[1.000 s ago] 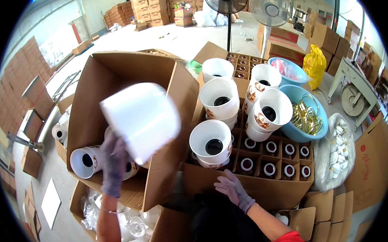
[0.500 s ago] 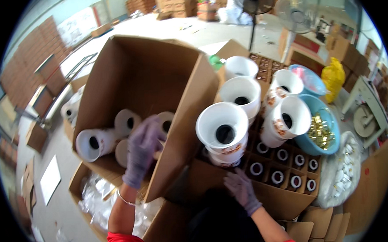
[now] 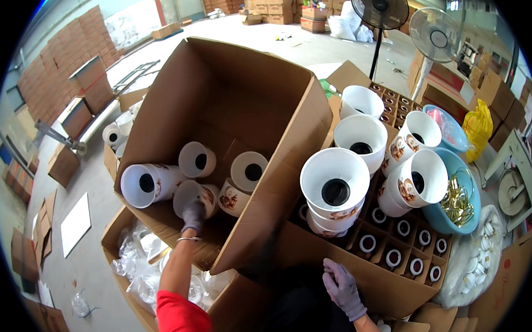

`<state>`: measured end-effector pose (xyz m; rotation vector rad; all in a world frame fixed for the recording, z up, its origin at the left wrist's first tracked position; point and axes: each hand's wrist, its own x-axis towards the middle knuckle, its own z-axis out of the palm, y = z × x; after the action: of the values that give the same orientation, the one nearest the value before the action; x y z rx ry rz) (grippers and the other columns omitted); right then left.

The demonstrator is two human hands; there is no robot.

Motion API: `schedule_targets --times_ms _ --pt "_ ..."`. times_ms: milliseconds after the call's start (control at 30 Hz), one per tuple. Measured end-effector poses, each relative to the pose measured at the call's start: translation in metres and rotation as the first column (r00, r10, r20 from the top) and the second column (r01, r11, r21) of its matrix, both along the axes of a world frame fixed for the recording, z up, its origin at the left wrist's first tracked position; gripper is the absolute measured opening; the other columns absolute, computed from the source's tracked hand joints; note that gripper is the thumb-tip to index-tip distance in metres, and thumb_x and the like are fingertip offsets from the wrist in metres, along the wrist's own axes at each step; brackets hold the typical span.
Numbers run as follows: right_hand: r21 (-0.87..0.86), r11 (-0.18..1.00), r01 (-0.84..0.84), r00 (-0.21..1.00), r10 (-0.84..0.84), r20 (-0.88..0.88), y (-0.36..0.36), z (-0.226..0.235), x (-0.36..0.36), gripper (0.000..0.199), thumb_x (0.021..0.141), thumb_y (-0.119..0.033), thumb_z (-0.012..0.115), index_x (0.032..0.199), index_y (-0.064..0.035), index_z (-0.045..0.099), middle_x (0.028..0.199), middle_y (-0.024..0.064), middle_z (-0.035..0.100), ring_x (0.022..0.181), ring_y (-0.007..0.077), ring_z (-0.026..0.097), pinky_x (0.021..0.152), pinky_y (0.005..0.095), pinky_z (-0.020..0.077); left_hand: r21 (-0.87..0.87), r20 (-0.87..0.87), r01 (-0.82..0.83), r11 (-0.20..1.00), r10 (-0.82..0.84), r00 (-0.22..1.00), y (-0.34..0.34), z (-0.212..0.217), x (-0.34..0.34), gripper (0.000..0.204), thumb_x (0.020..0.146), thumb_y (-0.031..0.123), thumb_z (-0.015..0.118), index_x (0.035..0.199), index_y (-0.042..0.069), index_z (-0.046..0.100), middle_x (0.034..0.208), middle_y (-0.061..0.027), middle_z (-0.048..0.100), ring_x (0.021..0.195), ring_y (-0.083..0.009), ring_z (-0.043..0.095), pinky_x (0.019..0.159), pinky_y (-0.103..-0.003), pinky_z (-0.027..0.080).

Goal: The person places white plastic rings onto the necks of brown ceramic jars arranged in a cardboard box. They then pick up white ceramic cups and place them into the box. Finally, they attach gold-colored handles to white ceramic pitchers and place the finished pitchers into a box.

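My left hand (image 3: 194, 215), in a greyish-purple glove, reaches into a large open cardboard box (image 3: 245, 87). It is closed at the rim of a white printed cup (image 3: 207, 199); its fingertips are partly hidden and blurred. Around it in the box lie other white cups, one stack (image 3: 160, 183) on its side at the left and another cup (image 3: 248, 171) to the right. My right hand (image 3: 344, 290), gloved alike, hangs in front of a divided carton (image 3: 365, 267), empty, with fingers slightly bent and apart. Stacks of white cups (image 3: 335, 192) stand on that carton, over bottles (image 3: 393, 258) in its compartments.
Right of the carton sit a blue basin (image 3: 472, 186) with gold-coloured pieces and a clear bag (image 3: 475, 269) of white pieces. A lower box (image 3: 124, 243) holds crumpled clear plastic. Two standing fans (image 3: 380, 4) rise behind. Stacked cartons (image 3: 74, 47) line the far left.
My left hand has moved down onto a cup in the large box. My right hand has drawn back from the carton's edge toward me. The view has shifted, so things appear further right.
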<state>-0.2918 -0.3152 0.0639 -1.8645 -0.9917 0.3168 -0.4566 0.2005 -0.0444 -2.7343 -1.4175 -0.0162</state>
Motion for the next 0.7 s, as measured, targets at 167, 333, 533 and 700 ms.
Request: schedule_targets --times_ms 167,333,533,700 --pt "-0.07 0.995 0.064 0.997 -0.067 -0.036 -0.008 0.007 0.007 0.039 0.093 -0.01 0.06 0.13 0.0022 0.055 0.116 0.0183 0.064 0.1 0.0278 0.067 0.086 0.0347 0.053 0.01 0.956 0.204 0.979 -0.069 0.286 -0.084 0.152 0.006 0.015 0.099 0.009 0.055 0.102 -0.004 0.062 0.089 -0.0162 0.063 0.082 -0.0235 0.057 0.077 -0.039 0.047" --pt "0.25 0.949 0.193 0.972 -0.15 -0.18 -0.001 0.026 -0.016 0.042 0.088 -0.009 0.066 0.128 0.002 0.057 0.117 0.02 0.063 0.102 0.0328 0.065 0.089 0.0398 0.052 0.48 0.692 0.528 0.7 -0.672 0.262 -0.253 0.308 0.015 0.016 0.094 0.008 0.057 0.107 0.003 0.066 0.096 -0.0067 0.066 0.089 -0.0175 0.061 0.084 -0.033 0.048" --pt "0.03 0.98 0.196 0.94 -0.196 0.279 -0.048 0.02 -0.035 0.031 0.086 -0.011 0.067 0.114 0.0006 0.061 0.112 0.0199 0.063 0.102 0.037 0.061 0.088 0.046 0.0497 0.489 0.146 0.872 0.015 -0.987 -0.065 -0.386 0.264 0.1 0.022 0.082 0.016 0.06 0.102 0.008 0.061 0.087 -0.0034 0.06 0.09 -0.0179 0.063 0.11 -0.039 0.043" --pt "-0.022 0.979 0.202 0.945 -0.189 0.265 -0.079 -0.004 -0.047 0.04 0.087 -0.014 0.064 0.125 -0.0017 0.057 0.117 0.0194 0.063 0.106 0.0373 0.059 0.091 0.0447 0.0475 0.281 0.077 0.948 0.152 -0.988 0.136 -0.428 0.142 0.206 0.016 0.087 0.018 0.057 0.101 0.011 0.06 0.092 -0.0033 0.06 0.098 -0.0221 0.061 0.106 -0.044 0.041"
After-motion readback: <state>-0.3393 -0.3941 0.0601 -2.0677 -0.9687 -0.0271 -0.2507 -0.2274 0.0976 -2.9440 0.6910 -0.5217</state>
